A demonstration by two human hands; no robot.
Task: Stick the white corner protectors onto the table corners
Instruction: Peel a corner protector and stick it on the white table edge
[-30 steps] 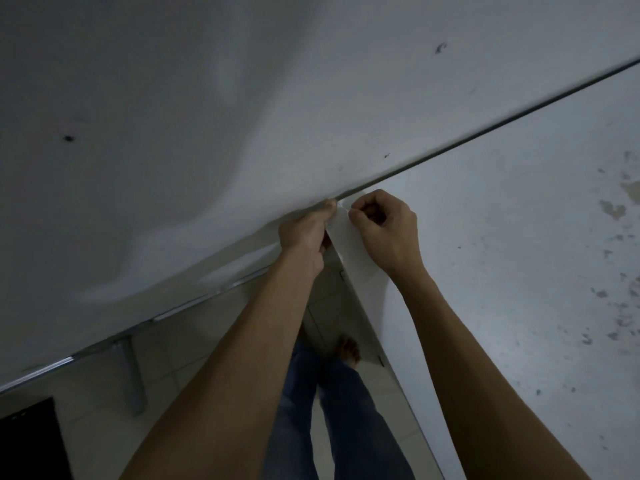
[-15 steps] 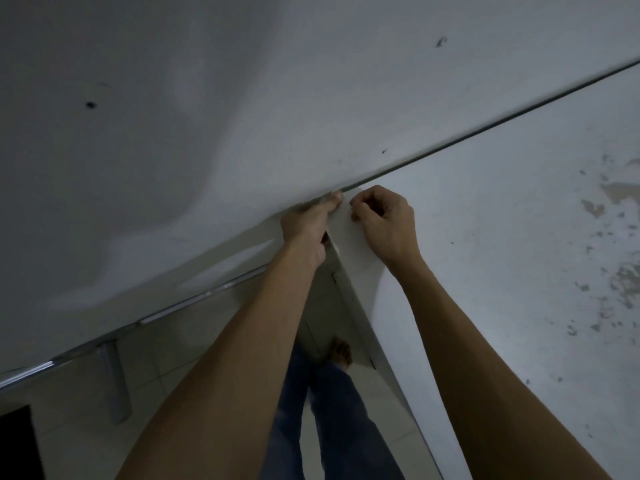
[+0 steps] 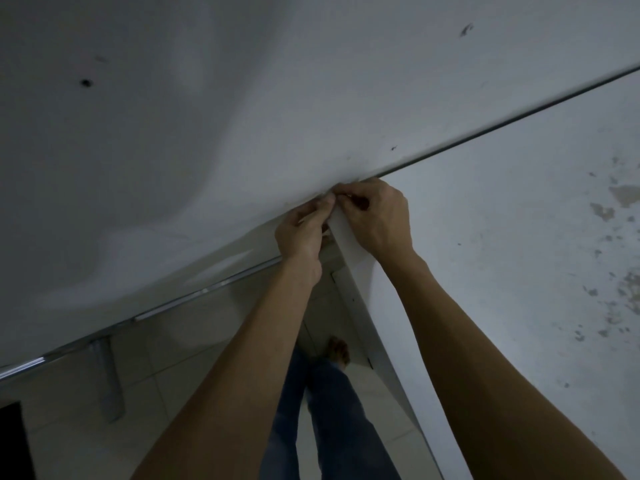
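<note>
Two white tables meet along a dark seam (image 3: 502,126). I stand at the near corner (image 3: 341,223) of the right table (image 3: 502,271). My left hand (image 3: 304,230) and my right hand (image 3: 379,216) come together at the corner's tip, fingertips touching. Their curled fingers pinch a small white corner protector (image 3: 333,199), which is almost wholly hidden under them. My right hand lies on the tabletop, my left hand against the table's side edge.
The other white table (image 3: 207,133) spreads to the left and far side, with a metal rim and a metal leg (image 3: 107,386). Below are pale floor tiles, my legs in jeans and a bare foot (image 3: 339,351). A dark object (image 3: 10,441) sits at the lower left.
My two hands have closed in on each other at the corner tip. My left thumb, stretched out before, is now tucked in with the fingers.
</note>
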